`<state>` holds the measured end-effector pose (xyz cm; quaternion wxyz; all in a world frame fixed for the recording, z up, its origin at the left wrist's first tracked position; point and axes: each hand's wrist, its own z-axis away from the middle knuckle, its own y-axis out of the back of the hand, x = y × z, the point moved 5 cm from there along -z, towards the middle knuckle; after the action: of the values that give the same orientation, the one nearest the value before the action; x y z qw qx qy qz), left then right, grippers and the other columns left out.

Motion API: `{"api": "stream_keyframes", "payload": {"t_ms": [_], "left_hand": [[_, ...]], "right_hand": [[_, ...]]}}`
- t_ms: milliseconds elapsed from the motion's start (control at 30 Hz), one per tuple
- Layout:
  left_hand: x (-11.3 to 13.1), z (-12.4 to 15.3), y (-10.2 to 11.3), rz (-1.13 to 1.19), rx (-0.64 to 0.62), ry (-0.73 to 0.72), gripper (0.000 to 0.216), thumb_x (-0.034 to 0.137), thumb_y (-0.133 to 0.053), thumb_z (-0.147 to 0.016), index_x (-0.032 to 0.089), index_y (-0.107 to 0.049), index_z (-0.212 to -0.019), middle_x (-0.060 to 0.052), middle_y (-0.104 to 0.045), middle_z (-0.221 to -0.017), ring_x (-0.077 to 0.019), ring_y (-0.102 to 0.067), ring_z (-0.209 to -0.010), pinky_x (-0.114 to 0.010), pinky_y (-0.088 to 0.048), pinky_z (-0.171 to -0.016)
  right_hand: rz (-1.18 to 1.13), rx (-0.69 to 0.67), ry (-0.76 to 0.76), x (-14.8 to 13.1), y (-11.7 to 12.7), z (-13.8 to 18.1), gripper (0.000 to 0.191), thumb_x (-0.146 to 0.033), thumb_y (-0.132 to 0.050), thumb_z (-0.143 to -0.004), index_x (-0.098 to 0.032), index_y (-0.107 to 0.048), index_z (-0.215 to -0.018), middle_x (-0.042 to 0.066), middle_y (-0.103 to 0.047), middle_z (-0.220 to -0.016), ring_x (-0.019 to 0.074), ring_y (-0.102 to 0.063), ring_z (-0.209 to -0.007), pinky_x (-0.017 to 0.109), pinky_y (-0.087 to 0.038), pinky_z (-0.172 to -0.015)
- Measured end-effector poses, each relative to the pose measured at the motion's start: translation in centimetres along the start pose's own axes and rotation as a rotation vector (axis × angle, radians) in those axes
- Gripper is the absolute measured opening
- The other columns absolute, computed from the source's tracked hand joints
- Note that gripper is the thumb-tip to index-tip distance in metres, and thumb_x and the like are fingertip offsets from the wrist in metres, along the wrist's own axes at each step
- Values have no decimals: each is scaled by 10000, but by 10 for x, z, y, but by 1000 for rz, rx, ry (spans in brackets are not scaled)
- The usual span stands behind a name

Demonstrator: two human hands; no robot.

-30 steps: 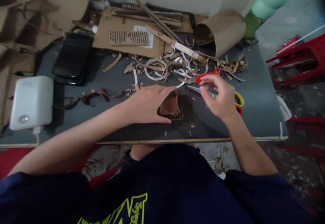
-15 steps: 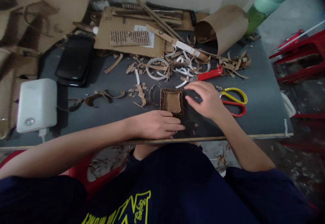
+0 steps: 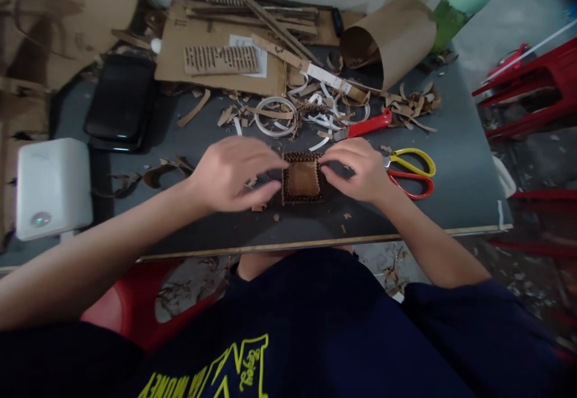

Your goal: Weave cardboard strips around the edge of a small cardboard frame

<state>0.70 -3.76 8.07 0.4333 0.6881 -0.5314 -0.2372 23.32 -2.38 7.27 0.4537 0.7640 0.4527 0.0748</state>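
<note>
A small square cardboard tray (image 3: 303,198) with a raised rim of corrugated strips lies flat near the table's front edge. At its left side is my left hand (image 3: 237,172), slightly blurred, thumb and fingers spread apart; the fingertips reach the tray's upper left corner. My right hand (image 3: 356,169) is on the opposite side, its thumb and forefinger apart. Those fingertips are at the tray's right rim, and whether they press on it I cannot tell. Neither hand grips anything that I can see.
Right of my right hand lie scissors (image 3: 412,172) with yellow and red handles. Behind are a red-handled cutter (image 3: 369,124), a white ring (image 3: 276,116) and paper scraps. A black case (image 3: 121,100) and a white box-shaped device (image 3: 54,187) stand left; a cardboard tube (image 3: 408,40) lies at the back.
My left hand has risen from the tray's front edge to its left side, and its fingers have spread. My right hand has come slightly closer to the right rim. The camera view has shifted slightly.
</note>
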Motion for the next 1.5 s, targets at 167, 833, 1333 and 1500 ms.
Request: {"api": "stream_keyframes", "payload": {"t_ms": [167, 833, 1333, 1500], "left_hand": [[-48, -33, -22, 9, -250, 434, 426, 501, -523, -938, 209, -694, -1197, -106, -722, -1195, -301, -666, -1137, -423, -569, -915], [-61, -32, -64, 146, -210, 687, 264, 307, -586, -757, 160, -730, -922, -85, -729, -892, -258, -679, -891, -354, -528, -755], [-61, -26, -64, 167, -101, 583, 224, 332, -538, -837, 181, -685, -914, -83, -715, -886, -254, -652, -945, -405, -533, -868], [-64, -25, -66, 157, -107, 579, 227, 343, -530, -840, 178, -679, -889, -82, -700, -848, -253, -643, -916, -391, -519, -833]], "right_hand": [[47, -163, -44, 8, -22, -23, 186, -282, -605, -904, -185, -750, -968, 67, -790, -975, 235, -731, -929, 389, -542, -840], [-142, -338, -264, 35, -56, -32, 177, -316, -685, -890, -189, -807, -893, 70, -775, -909, 216, -714, -846, 338, -531, -748], [-49, -280, -307, 29, -60, -27, 177, -234, -614, -854, -200, -777, -913, 64, -767, -939, 235, -700, -923, 368, -546, -840], [-52, -257, -265, 26, -58, -26, 237, -292, -590, -890, -187, -779, -987, 68, -784, -1004, 260, -677, -1000, 406, -548, -911]]}}
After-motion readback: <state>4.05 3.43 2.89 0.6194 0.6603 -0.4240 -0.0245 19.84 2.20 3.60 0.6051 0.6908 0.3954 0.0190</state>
